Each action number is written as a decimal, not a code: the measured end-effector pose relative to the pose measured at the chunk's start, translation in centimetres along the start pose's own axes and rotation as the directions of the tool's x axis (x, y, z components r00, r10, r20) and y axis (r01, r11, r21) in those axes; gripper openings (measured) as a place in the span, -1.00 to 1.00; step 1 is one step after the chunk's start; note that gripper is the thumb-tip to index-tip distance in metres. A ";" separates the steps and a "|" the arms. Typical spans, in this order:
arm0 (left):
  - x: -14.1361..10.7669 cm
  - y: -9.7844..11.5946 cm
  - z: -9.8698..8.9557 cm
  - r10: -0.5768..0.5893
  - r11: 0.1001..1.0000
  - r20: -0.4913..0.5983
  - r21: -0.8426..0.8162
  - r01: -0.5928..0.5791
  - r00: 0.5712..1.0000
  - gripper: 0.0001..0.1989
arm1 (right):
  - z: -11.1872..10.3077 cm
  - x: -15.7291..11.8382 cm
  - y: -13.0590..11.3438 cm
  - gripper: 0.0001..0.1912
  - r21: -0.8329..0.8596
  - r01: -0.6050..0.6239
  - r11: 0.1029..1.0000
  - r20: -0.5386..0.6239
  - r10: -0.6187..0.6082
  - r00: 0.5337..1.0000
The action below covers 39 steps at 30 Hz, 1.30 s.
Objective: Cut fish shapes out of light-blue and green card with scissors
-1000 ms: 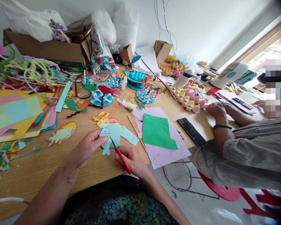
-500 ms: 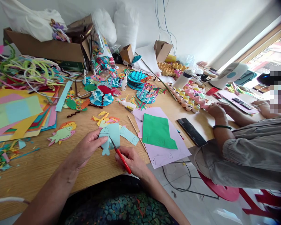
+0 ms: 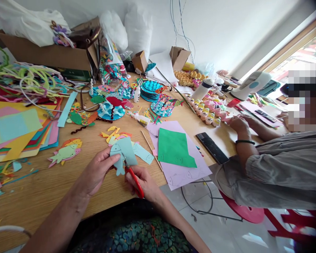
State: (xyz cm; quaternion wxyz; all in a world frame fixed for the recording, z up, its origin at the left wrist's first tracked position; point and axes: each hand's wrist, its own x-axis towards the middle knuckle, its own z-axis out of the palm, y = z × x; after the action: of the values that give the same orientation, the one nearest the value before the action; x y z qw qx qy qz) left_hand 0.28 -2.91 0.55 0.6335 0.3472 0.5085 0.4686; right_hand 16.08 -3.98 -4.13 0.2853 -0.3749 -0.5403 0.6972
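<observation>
My left hand [image 3: 105,165] pinches a light blue paper [image 3: 127,149] with a fish drawn on it, its tail and lower side cut free. In my right hand [image 3: 142,181] are red-handled scissors [image 3: 135,182], their blades at the paper beside the fish outline. Just behind lie yellow and orange paper scraps [image 3: 113,133] and a light blue strip [image 3: 143,153] with fish drawings. To the right, a green sheet [image 3: 175,149] rests on a lilac sheet [image 3: 183,177], both with pencilled fish. Cut-out paper fish [image 3: 65,151] are stacked left of my hands.
Coloured paper sheets [image 3: 18,130] and pipe cleaners [image 3: 23,82] fill the left side. Farther back are blue fish-decorated plates [image 3: 112,110], a glue bottle [image 3: 142,118] and a cardboard box [image 3: 42,52]. A black phone [image 3: 212,147] lies near another person's arm [image 3: 243,137] at right.
The scissors have turned in my right hand, and their handles now look spread wider. The paper is tilted slightly differently. The whole view has shifted a little.
</observation>
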 end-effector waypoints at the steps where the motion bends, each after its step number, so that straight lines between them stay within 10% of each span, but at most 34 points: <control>1: 0.0 0.0 0.0 -0.003 1.000 0.003 0.000 0.003 1.000 -0.81 | 0.0 0.0 0.0 -0.53 0.000 -0.005 1.000 -0.005 0.005 1.000; 39: 0.0 -0.3 0.9 -0.023 0.996 -0.010 0.084 0.024 1.000 -0.73 | 0.5 0.0 0.2 -0.65 -0.015 0.066 0.998 -0.093 -0.067 0.993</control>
State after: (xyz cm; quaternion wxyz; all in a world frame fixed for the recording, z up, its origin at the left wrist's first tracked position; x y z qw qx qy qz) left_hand 1.26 -2.94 0.48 0.6216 0.3655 0.5347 0.4406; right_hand 15.65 -4.26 -4.29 0.3313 -0.3905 -0.5426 0.6659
